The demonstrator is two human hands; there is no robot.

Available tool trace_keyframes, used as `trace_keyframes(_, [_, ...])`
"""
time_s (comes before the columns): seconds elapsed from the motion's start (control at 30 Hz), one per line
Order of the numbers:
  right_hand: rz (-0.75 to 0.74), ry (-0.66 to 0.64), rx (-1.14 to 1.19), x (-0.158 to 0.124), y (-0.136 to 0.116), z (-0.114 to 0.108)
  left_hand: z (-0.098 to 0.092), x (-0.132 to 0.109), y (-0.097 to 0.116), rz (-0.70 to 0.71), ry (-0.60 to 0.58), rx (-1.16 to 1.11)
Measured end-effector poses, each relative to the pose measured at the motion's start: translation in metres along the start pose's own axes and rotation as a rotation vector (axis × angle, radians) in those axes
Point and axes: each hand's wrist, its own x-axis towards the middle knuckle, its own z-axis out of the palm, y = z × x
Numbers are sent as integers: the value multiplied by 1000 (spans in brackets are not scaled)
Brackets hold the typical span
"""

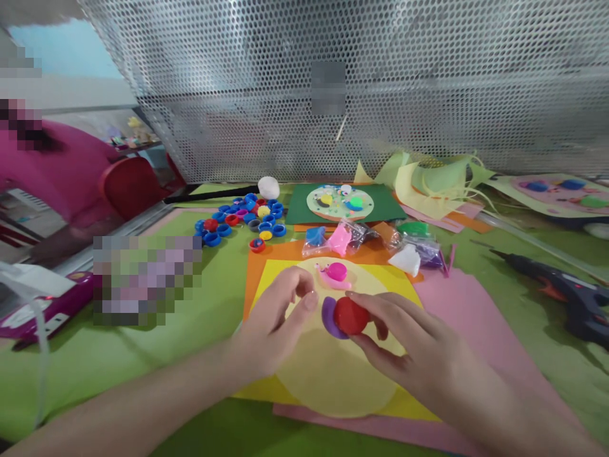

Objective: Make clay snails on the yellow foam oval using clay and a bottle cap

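My right hand (pixel 404 330) pinches a red cap (pixel 352 315) between thumb and fingers. A curved purple clay piece (pixel 332 317) sits against the cap's left side. My left hand (pixel 283 317) is just to the left, its thumb and forefinger curled with a gap between them, holding nothing. Below both hands lies a pale yellow paper circle (pixel 337 387) on a bright yellow sheet (pixel 266 279). Near the circle's top edge is a pink snail shape (pixel 337 273).
Beyond the sheets are bagged clay pieces (pixel 340 238), a decorated green card (pixel 297 206) and bottle caps (pixel 238 219). A dark glue gun (pixel 566 295) lies right, a magenta tool (pixel 61 308) left. A person in pink (pixel 57 165) is at the far left.
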Motion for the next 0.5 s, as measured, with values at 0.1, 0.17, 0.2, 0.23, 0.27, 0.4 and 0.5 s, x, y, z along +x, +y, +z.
trace_keyframes(0.1, [-11, -31, 7, 2, -2, -2, 0, 0, 5, -35, -138, 40])
trace_keyframes(0.17, [-27, -30, 7, 2, -3, -2, 1, 0, 8, -9, -177, 61])
trace_keyframes(0.2, [-34, -25, 2, 1, -3, -2, 2, 0, 9, -2, -182, 73])
trace_keyframes(0.23, [-38, -21, -5, 1, -3, -1, 3, 0, 10, 0, -184, 85])
trace_keyframes(0.27, [-39, -21, -13, 0, -3, -1, 3, 0, 11, 2, -186, 96])
trace_keyframes(0.4, [-41, -33, -12, 0, -3, 1, 4, 0, 11, 34, -186, 132])
trace_keyframes(0.5, [-45, -25, -8, 1, -3, 2, 3, 0, 8, 74, -176, 143])
